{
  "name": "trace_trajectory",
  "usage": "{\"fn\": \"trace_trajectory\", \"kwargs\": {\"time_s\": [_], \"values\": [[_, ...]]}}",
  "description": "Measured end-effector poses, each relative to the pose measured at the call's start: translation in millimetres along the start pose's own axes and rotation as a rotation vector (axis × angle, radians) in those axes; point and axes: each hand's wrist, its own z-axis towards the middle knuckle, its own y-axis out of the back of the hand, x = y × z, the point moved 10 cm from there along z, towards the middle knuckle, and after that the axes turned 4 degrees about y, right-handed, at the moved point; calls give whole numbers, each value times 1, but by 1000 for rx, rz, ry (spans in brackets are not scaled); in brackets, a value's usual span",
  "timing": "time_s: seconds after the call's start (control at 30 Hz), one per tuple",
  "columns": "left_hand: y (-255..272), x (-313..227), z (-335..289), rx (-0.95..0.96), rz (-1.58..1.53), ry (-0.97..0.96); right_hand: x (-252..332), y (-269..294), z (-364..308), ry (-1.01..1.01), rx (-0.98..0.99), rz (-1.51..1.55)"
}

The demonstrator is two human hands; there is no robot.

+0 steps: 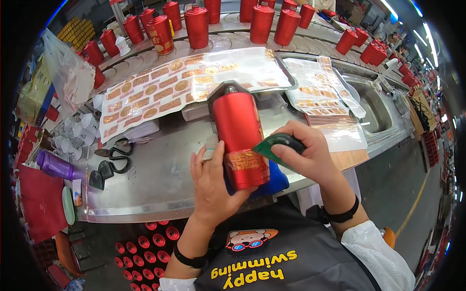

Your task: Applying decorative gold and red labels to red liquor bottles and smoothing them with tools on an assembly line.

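Note:
A glossy red bottle [237, 119] lies tilted in front of me, its neck pointing away and set against a dark angular holder [217, 90]. My left hand [212, 189] holds its lower left side, fingers along the wall and thumb by the base. Near the base, a gold-and-orange decal [245, 160] with clear film around it sits on the bottle. My right hand [308, 150] grips a green scraper [266, 147] with a dark handle. The scraper's edge meets the bottle at the decal's upper right; whether it presses there I cannot tell. Blue cloth [277, 180] shows beneath the bottle.
Decal sheets [160, 87] spread behind the bottle, with more sheets [315, 89] to the right beside a sink [376, 109]. Scissors [119, 153] and dark scraper pieces [101, 174] lie left. Several red bottles [196, 29] stand on the conveyor [225, 41] at the back.

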Motion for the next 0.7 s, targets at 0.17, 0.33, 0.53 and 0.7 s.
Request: {"fn": "trace_trajectory", "kwargs": {"time_s": [0.17, 0.33, 0.53, 0.7], "values": [[-23, 39, -11, 80, -944, 313, -15, 6, -8, -88, -64, 78], [-15, 36, -4, 45, -888, 360, -23, 2, -13, -144, -69, 185], [-33, 55, -2, 54, -1050, 579, -33, 2, -21, -202, -91, 238], [-34, 50, 7, 68, -1094, 614, -33, 6, -23, -102, -101, 203]]}}
